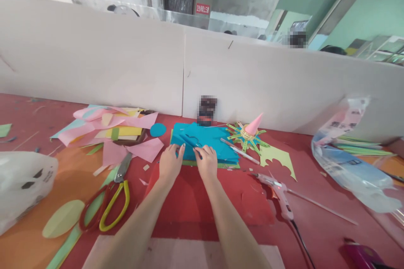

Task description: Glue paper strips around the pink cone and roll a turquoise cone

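My left hand (171,162) and my right hand (207,159) are side by side at the front of a stack of blue paper sheets (217,138). Between them the fingertips of both hands are closed on a piece of blue paper (189,140) with a raised, curved edge. Its full outline blends into the sheets underneath. Green sheets (232,166) show below the stack, and a pen (241,151) lies across its right side. Behind the pen stands a pink paper cone (253,125) in a base of radiating green strips (235,136).
Large scissors (121,193) lie left among pink paper scraps (147,149). A glue gun (282,199) with a cord rests right, near a thin stick (325,208). Plastic bags (25,189) are at both sides. A white partition (126,63) stands behind the red table.
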`<act>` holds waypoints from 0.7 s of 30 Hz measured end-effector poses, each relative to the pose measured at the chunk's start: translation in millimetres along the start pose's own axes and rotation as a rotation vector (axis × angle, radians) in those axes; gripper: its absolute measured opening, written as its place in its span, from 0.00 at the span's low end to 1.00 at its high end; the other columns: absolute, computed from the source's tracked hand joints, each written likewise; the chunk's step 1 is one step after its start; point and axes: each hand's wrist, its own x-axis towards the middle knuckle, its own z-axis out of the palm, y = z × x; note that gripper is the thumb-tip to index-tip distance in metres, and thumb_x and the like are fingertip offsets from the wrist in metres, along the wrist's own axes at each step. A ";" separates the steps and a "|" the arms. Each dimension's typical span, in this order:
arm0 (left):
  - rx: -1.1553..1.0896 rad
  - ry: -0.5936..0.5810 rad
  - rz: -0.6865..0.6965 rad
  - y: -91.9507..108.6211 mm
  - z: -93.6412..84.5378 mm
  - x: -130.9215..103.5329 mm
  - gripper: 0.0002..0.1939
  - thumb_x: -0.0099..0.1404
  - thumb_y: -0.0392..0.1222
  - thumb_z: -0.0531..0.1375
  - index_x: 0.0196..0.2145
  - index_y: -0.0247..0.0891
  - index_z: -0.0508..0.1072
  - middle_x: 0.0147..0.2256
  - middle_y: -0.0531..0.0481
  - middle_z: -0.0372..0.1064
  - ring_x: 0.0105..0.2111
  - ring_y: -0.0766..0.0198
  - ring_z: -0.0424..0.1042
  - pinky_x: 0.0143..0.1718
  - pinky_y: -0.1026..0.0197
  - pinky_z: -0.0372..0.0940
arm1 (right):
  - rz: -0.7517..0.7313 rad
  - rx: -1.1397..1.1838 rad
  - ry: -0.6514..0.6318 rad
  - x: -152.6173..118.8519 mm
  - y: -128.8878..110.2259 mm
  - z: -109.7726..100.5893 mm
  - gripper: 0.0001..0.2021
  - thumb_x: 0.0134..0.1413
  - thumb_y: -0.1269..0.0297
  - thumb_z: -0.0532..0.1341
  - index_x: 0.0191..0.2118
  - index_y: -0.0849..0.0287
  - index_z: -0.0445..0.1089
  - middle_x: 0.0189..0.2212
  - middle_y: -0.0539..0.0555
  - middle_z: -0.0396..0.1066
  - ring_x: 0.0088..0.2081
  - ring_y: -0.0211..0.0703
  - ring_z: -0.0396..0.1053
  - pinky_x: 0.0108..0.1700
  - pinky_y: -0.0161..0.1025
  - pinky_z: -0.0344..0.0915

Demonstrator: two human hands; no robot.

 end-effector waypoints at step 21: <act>-0.100 -0.195 -0.102 -16.3 23.8 4.8 0.19 0.61 0.48 0.49 0.18 0.37 0.65 0.20 0.48 0.66 0.22 0.64 0.65 0.23 0.65 0.50 | 0.004 0.054 -0.377 -3.0 -0.8 5.4 0.18 0.57 0.71 0.48 0.48 0.56 0.68 0.54 0.55 0.62 0.55 0.44 0.56 0.54 0.43 0.53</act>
